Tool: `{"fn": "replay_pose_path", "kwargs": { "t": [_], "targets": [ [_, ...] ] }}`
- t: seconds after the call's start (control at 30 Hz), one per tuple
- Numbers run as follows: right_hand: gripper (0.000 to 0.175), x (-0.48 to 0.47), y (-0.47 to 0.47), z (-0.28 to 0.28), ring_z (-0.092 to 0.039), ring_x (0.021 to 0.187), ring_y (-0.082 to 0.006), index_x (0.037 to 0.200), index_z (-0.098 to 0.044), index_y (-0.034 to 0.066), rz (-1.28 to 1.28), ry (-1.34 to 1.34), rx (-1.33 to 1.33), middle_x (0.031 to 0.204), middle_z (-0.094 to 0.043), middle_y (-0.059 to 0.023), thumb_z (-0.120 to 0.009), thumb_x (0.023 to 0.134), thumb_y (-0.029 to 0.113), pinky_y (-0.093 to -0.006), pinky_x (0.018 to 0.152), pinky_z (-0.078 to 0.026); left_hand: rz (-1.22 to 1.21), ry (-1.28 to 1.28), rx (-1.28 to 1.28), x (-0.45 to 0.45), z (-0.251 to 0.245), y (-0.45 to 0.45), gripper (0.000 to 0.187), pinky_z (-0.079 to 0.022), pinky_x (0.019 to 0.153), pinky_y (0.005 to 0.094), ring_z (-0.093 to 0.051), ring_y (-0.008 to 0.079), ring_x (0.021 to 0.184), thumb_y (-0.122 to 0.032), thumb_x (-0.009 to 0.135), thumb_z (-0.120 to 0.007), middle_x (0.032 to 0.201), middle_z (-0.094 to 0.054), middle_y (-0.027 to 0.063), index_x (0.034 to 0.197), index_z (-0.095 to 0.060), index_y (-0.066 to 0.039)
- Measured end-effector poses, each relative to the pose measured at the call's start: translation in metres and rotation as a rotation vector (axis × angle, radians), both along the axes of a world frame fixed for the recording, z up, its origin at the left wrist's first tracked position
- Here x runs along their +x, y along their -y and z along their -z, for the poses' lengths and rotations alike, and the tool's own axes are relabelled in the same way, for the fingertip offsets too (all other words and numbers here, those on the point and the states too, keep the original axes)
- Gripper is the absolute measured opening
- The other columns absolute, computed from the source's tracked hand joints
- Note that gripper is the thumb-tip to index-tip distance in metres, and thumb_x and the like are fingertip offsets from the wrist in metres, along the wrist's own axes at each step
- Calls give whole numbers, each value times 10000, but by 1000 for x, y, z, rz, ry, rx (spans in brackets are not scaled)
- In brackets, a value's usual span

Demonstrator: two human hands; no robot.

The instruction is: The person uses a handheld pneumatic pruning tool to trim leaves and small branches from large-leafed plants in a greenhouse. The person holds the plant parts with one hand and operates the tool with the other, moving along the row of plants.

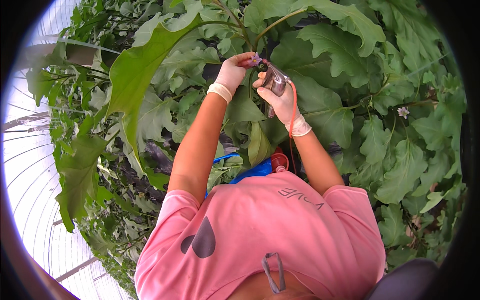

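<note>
My left hand (233, 73), in a thin whitish glove whose fingertips look bare, holds a purple eggplant flower (255, 59) between thumb and fingers. Just to its right, my right hand (279, 95), gloved likewise, grips a metal hand sprayer (278, 83). The sprayer's reddish nozzle tip points at the flower from close by; I cannot tell if they touch. An orange hose (294, 108) runs from the sprayer down past my right wrist. Below, by my chest, a red container (278, 160) shows beside a blue plastic item (255, 170), both partly hidden by leaves and my pink shirt.
Dense eggplant plants surround both arms. A large leaf (137, 71) hangs at the left of my left arm, and stems (245, 33) fork above my hands. Another flower (403, 112) is at the right. Dark plastic sheeting (159, 155) shows between leaves; greenhouse film (30, 168) curves at far left.
</note>
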State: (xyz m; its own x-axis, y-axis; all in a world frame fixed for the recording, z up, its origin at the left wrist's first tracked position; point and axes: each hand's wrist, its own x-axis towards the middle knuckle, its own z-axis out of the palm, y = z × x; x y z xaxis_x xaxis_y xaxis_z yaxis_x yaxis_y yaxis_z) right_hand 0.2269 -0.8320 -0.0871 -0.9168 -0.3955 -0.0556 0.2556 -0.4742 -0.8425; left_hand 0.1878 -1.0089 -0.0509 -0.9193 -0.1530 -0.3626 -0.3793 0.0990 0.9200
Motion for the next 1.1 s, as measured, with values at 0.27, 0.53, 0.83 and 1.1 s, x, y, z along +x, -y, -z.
{"fn": "replay_pose_path", "kwargs": {
  "t": [0.27, 0.53, 0.83, 1.1],
  "targets": [
    [327, -1, 6, 1, -647, 937, -132, 1190, -610, -36, -20, 55, 71, 1023, -685, -62, -673, 887, 70, -279, 875, -504, -19, 46, 77, -2, -7, 0, 694, -485, 946, 245, -664, 163, 1048, 211, 739, -331, 1243, -696, 116, 1322, -646, 4],
    [378, 11, -20, -27, -628, 1172, -288, 1310, -527, -30, 20, -40, -124, 1204, -654, -164, -560, 940, 40, -449, 1102, -441, -146, -605, -467, 83, -34, -13, 503, -527, 920, 347, -684, 306, 1027, 159, 760, -469, 1121, -713, 125, 1101, -734, -99],
    [525, -31, 46, -74, -626, 1230, -298, 1416, -474, -62, -332, -180, 99, 1436, -530, -144, -635, 944, 102, -385, 1010, -507, -536, -381, -796, 177, 24, 76, 355, -504, 974, 327, -685, 295, 1074, 59, 917, -488, 1120, -723, 144, 1146, -725, -75],
    [379, -117, 147, -21, -601, 1075, -251, 1251, -546, 58, -124, 43, -36, 1201, -569, -105, -714, 930, 172, -403, 914, -516, -17, -251, -1114, 206, 71, 72, 410, -427, 1064, 461, -511, 333, 1292, -108, 835, -678, 1439, -538, 102, 1243, -644, -105]
  ]
}}
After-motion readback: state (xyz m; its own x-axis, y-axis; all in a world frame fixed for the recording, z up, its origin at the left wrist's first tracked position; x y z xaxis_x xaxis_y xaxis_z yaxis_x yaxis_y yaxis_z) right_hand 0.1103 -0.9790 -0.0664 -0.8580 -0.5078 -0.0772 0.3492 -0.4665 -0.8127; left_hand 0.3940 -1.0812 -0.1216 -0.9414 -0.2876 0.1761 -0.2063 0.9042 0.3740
